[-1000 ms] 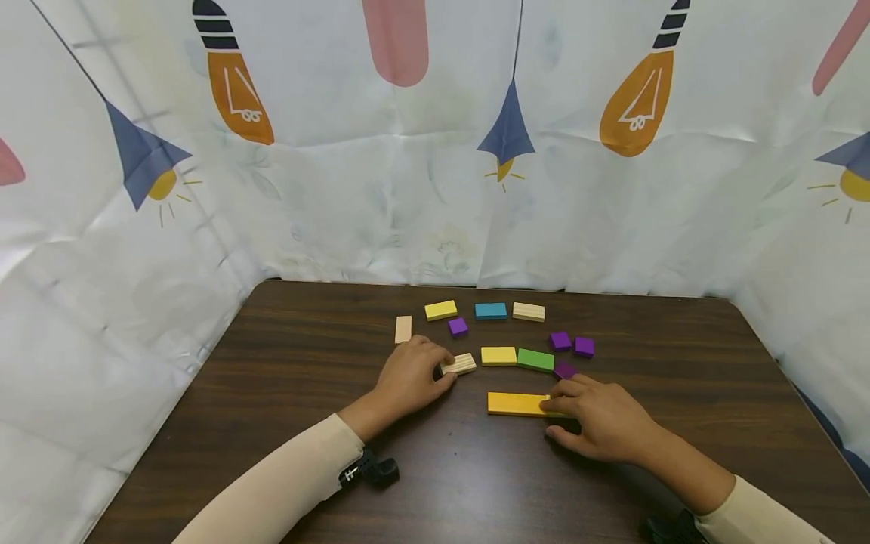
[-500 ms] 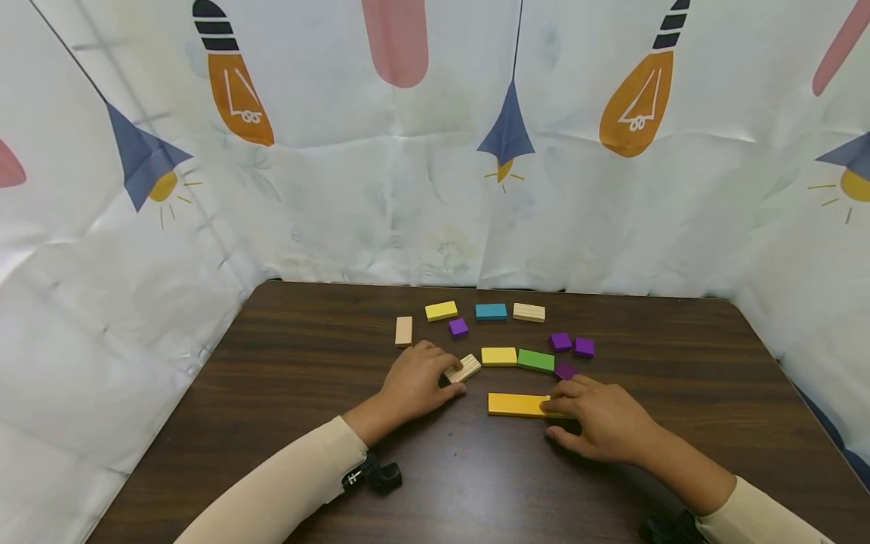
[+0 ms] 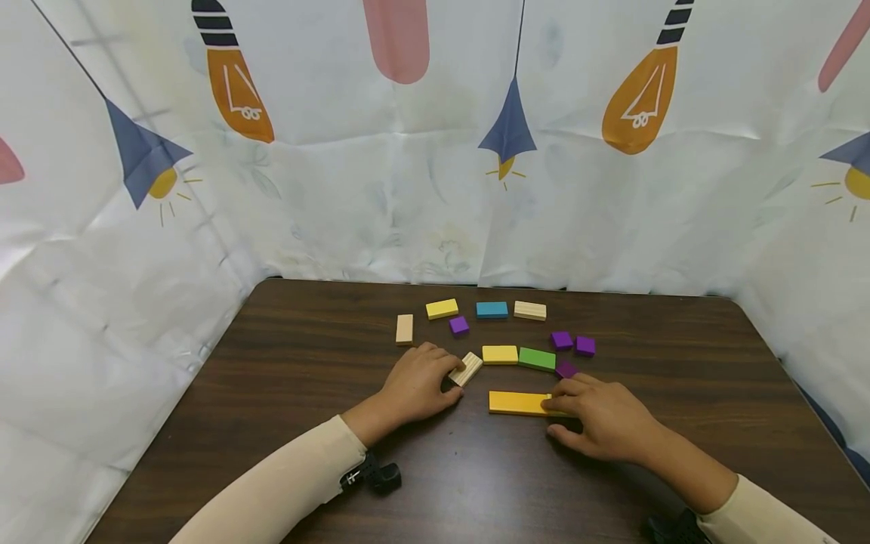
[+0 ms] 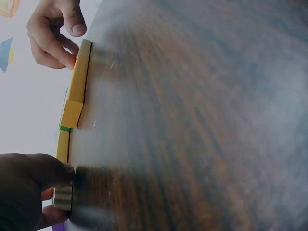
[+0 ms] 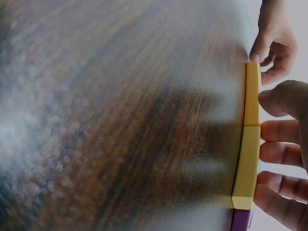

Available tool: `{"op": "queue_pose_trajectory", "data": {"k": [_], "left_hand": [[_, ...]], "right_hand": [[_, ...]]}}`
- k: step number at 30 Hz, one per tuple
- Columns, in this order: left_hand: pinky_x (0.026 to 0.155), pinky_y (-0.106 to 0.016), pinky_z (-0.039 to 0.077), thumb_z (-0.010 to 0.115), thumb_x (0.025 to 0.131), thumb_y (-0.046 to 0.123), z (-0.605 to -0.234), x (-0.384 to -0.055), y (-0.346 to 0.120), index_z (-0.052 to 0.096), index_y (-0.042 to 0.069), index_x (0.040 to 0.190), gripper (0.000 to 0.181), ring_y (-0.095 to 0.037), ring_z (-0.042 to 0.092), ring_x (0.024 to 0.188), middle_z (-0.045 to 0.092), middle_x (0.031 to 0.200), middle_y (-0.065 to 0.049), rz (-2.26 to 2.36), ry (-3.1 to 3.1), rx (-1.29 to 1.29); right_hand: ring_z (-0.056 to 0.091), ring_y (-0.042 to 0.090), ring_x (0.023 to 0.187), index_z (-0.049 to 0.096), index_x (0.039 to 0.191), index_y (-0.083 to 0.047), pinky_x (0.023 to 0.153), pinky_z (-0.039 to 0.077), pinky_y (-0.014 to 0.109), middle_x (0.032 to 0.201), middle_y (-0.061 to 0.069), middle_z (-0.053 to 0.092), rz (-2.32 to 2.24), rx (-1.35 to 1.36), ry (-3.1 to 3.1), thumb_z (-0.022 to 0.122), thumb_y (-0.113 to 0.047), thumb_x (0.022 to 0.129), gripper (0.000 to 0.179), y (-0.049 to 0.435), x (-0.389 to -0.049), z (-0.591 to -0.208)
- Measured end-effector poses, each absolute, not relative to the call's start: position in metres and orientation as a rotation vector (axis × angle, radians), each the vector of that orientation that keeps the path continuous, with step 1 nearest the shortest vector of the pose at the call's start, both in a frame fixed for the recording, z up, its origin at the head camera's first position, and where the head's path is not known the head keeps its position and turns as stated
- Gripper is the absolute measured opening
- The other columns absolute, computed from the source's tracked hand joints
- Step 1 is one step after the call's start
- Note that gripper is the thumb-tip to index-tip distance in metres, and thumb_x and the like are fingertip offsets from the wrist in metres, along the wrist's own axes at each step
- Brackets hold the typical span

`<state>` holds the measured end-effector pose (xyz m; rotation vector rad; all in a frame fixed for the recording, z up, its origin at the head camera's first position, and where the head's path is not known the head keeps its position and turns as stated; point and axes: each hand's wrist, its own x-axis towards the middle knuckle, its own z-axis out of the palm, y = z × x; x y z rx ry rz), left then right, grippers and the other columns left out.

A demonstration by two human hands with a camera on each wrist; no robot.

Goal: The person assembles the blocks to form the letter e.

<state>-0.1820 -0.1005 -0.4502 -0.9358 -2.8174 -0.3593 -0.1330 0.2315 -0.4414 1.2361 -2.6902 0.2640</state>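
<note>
In the head view my left hand [image 3: 418, 381] pinches a pale ridged wooden block [image 3: 466, 369] lying slanted on the table. The left wrist view has the thumb on the near side of this block [image 4: 63, 198] and fingers behind it. A yellow block [image 3: 499, 354] and a green block [image 3: 537, 359] lie end to end just to its right. My right hand [image 3: 601, 419] rests on an orange-yellow strip [image 3: 518, 403] nearer the front, hiding its right end. In the right wrist view the strip proves to be two blocks, orange-yellow [image 5: 252, 94] and paler yellow [image 5: 245, 161], with relaxed fingers alongside.
Behind the hands lie a yellow block [image 3: 442, 309], a blue block [image 3: 492, 310], a ridged wooden block [image 3: 530, 310], a plain wooden block [image 3: 404, 330] and several purple cubes [image 3: 561, 341]. The dark wood table [image 3: 326, 332] ends at a white printed curtain [image 3: 353, 211].
The left hand has shifted slightly right and turned the pale wooden block from nearly level to a steeper slant, closer to the yellow block. The right hand stays in place.
</note>
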Motion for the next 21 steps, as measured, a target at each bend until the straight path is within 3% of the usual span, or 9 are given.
{"op": "queue_pose_trajectory", "data": {"k": [21], "left_hand": [[0.09, -0.046, 0.05, 0.082, 0.088, 0.031, -0.4496, -0.1802, -0.1009, 0.076, 0.019, 0.112, 0.028, -0.024, 0.062, 0.105, 0.073, 0.109, 0.0, -0.368, -2.818, -0.952]], "right_hand": [[0.061, 0.012, 0.095, 0.079, 0.112, -0.02, 0.064, 0.053, 0.028, 0.109, -0.007, 0.068, 0.268, 1.232, -2.687, 0.078, -0.039, 0.089, 0.03, 0.2308, -0.1321, -0.4402]]}}
